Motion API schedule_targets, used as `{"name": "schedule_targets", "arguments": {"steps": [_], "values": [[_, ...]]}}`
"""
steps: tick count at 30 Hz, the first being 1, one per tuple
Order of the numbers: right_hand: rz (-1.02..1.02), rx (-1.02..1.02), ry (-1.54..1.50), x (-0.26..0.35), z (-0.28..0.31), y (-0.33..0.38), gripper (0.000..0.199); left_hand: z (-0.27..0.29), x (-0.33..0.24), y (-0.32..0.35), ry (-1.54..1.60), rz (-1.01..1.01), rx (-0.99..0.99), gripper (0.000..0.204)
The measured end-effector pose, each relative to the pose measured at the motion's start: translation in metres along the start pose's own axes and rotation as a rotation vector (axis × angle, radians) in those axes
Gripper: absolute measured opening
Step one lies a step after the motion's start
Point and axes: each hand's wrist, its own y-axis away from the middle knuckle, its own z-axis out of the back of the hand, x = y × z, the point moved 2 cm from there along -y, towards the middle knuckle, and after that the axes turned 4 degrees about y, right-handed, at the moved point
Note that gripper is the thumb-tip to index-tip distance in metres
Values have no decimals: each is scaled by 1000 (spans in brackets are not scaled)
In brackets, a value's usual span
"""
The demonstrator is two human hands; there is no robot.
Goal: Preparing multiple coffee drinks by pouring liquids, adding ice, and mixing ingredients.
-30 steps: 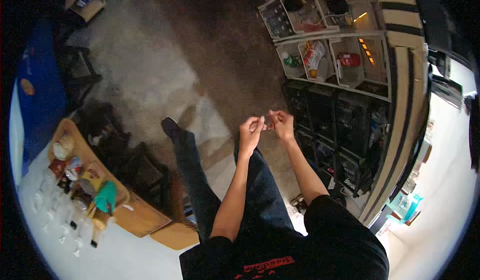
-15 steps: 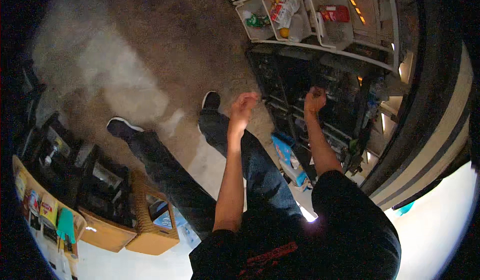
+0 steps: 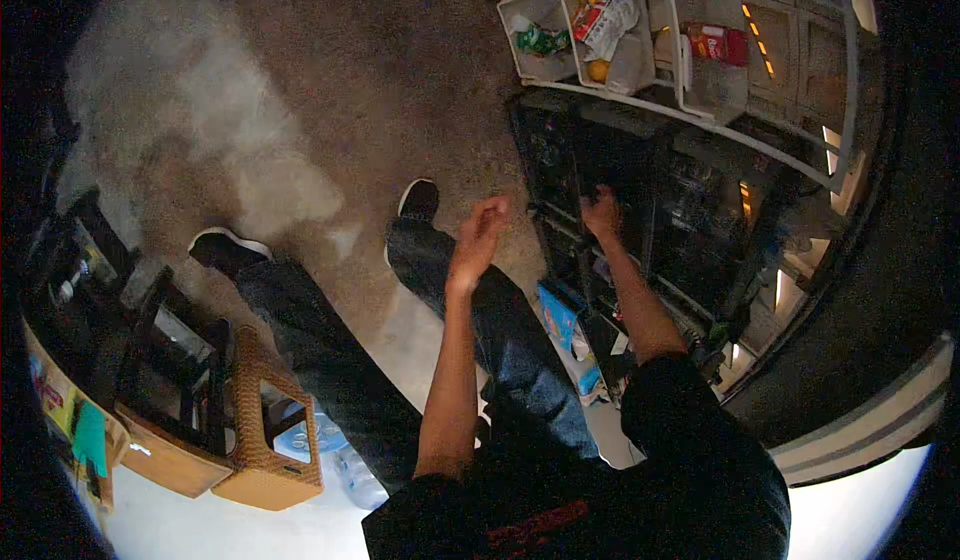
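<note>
My left hand (image 3: 482,234) is held in the air above my left-of-rack leg and the floor, its fingers loosely bent and slightly apart, with nothing visible in it. Farther right, my right hand (image 3: 602,214) is at the near left part of a dark shelf unit (image 3: 680,195). Its fingers are curled, and the gloom there hides whatever they may hold or touch. Dim outlines of items show inside the unit, too dark to name. A blue packet (image 3: 562,318) stands low beside the unit, below my right hand.
White bins (image 3: 640,95) at the upper right hold a green packet (image 3: 543,40), a white-and-red bag (image 3: 605,22) and a red packet (image 3: 716,44). At lower left are a woven brown stool (image 3: 265,460), dark chairs (image 3: 170,360) and a teal cloth (image 3: 90,438). Brown floor (image 3: 330,80) lies ahead.
My right hand has moved left across the front of the dark unit. My left hand has dropped slightly. The view has turned, shifting the bins right.
</note>
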Motion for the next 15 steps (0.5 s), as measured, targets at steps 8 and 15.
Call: {"name": "schedule_targets", "arguments": {"steps": [8,15], "values": [[35,9,402,-67,-7,-80,63,-12,-11,-22,-57,101,-22,42],[156,542,649,-35,19,-142,60,14,-16,-37,-158,75,-86,44]]}}
